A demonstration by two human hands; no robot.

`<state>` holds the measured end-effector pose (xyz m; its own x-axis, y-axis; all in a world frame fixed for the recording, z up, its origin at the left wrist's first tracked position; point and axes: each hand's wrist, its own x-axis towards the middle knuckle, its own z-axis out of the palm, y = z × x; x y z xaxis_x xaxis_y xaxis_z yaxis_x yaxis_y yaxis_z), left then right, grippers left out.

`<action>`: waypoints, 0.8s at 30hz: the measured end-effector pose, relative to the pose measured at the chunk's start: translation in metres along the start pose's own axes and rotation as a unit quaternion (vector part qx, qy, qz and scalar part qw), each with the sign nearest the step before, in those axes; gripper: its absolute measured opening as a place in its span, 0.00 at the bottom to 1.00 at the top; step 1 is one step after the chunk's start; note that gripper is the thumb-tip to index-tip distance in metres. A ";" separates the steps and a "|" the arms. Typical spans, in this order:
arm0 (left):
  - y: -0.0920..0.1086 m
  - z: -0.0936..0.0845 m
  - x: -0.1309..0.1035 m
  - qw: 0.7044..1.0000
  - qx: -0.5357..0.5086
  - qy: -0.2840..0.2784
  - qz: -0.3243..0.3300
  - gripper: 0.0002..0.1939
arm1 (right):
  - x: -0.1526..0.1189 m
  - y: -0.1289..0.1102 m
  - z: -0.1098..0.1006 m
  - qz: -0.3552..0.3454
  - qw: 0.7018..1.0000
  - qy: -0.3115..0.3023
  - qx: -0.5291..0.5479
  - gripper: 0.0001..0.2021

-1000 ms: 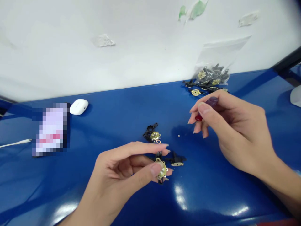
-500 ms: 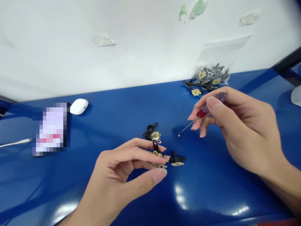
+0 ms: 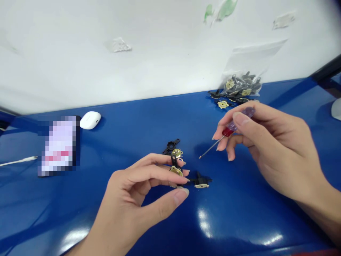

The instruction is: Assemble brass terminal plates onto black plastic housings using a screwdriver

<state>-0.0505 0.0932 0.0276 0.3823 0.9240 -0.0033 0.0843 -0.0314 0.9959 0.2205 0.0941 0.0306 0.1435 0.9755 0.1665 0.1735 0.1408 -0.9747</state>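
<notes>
My left hand (image 3: 144,192) is closed round a small black plastic part with a gold metal plate (image 3: 176,172), its fingers covering much of it. In my right hand (image 3: 271,142) is a small screwdriver (image 3: 231,127) with a clear purple and red handle. Its thin shaft points down and left, and a tiny screw-like piece shows at the tip, apart from the held part. Just behind the left fingers lie a black ring-shaped bracket (image 3: 171,145) and a gold plate (image 3: 177,153). Another black part with a gold plate (image 3: 201,181) rests right of the left fingertips.
At the back right, a clear plastic bag (image 3: 242,85) holds several similar parts, with loose ones (image 3: 223,104) before it. A phone (image 3: 60,145), a white earbud case (image 3: 90,120) and a white cable (image 3: 18,162) are on the left. A white wall stands behind the blue table (image 3: 138,124).
The screwdriver tip has moved slightly down and left toward the left hand. The held part has tilted a little, showing more of its gold plate.
</notes>
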 end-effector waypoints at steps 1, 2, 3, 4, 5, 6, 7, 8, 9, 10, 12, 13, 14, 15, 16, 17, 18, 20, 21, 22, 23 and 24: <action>0.000 0.000 -0.001 1.000 0.013 0.009 0.006 0.14 | 0.000 -0.002 0.000 0.007 1.000 -0.005 0.013 0.13; -0.001 0.000 -0.002 0.999 0.025 0.019 0.014 0.15 | -0.001 -0.003 0.000 0.014 0.999 -0.010 0.030 0.12; -0.001 0.000 -0.002 0.999 0.037 0.028 0.020 0.15 | -0.002 -0.005 0.000 0.020 0.998 -0.016 0.050 0.12; -0.002 0.000 -0.004 0.998 0.048 0.037 0.025 0.16 | -0.002 -0.006 0.000 0.027 0.997 -0.022 0.071 0.13; -0.002 0.000 -0.005 0.997 0.058 0.044 0.031 0.17 | -0.003 -0.007 0.001 0.033 0.995 -0.029 0.092 0.13; -0.002 0.000 -0.006 0.996 0.071 0.050 0.038 0.17 | -0.004 -0.009 0.002 0.039 0.992 -0.038 0.110 0.13; -0.003 0.000 -0.007 0.994 0.085 0.054 0.048 0.17 | -0.006 -0.010 0.003 0.045 0.990 -0.047 0.123 0.13; -0.004 0.000 -0.009 0.992 0.102 0.057 0.055 0.17 | -0.007 -0.011 0.003 0.052 0.988 -0.054 0.136 0.13; -0.005 0.000 -0.010 0.989 0.120 0.057 0.063 0.17 | -0.009 -0.012 0.004 0.060 0.985 -0.061 0.147 0.13; -0.005 0.000 -0.011 0.986 0.136 0.057 0.071 0.16 | -0.012 -0.013 0.005 0.066 0.983 -0.067 0.159 0.13; -0.007 -0.001 -0.012 0.981 0.165 0.055 0.081 0.15 | -0.016 -0.015 0.007 0.075 0.979 -0.076 0.175 0.12; -0.007 -0.001 -0.013 0.980 0.174 0.053 0.084 0.15 | -0.018 -0.016 0.007 0.078 0.977 -0.080 0.180 0.12; -0.008 -0.001 -0.013 0.979 0.178 0.052 0.086 0.15 | -0.019 -0.017 0.008 0.080 0.976 -0.085 0.184 0.11; -0.008 -0.001 -0.013 0.979 0.178 0.051 0.088 0.14 | -0.020 -0.017 0.008 0.083 0.975 -0.090 0.187 0.11; -0.008 -0.001 -0.013 0.979 0.174 0.050 0.089 0.14 | -0.020 -0.017 0.008 0.086 0.974 -0.093 0.189 0.11; -0.008 -0.001 -0.012 0.980 0.169 0.047 0.091 0.14 | -0.020 -0.017 0.008 0.089 0.973 -0.093 0.190 0.11; -0.008 0.000 -0.012 0.981 0.164 0.046 0.093 0.14 | -0.020 -0.017 0.009 0.091 0.973 -0.096 0.191 0.11; -0.007 0.000 -0.011 0.982 0.159 0.044 0.093 0.14 | -0.019 -0.016 0.009 0.092 0.972 -0.098 0.191 0.11; -0.007 0.000 -0.011 0.982 0.159 0.047 0.089 0.15 | -0.019 -0.016 0.010 0.089 0.973 -0.095 0.193 0.11; -0.006 0.000 -0.011 0.982 0.160 0.049 0.084 0.15 | -0.019 -0.015 0.010 0.086 0.972 -0.093 0.197 0.10; -0.006 0.000 -0.010 0.982 0.162 0.052 0.079 0.16 | -0.019 -0.015 0.011 0.083 0.972 -0.092 0.201 0.10; -0.005 0.000 -0.010 0.982 0.164 0.055 0.075 0.16 | -0.020 -0.015 0.012 0.081 0.972 -0.089 0.204 0.10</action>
<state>-0.0548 0.0840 0.0224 0.3134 0.9347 0.1679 0.3335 -0.2738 0.9021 0.2032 0.0748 0.0405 -0.0402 0.9991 0.0120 -0.2426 0.0019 -0.9701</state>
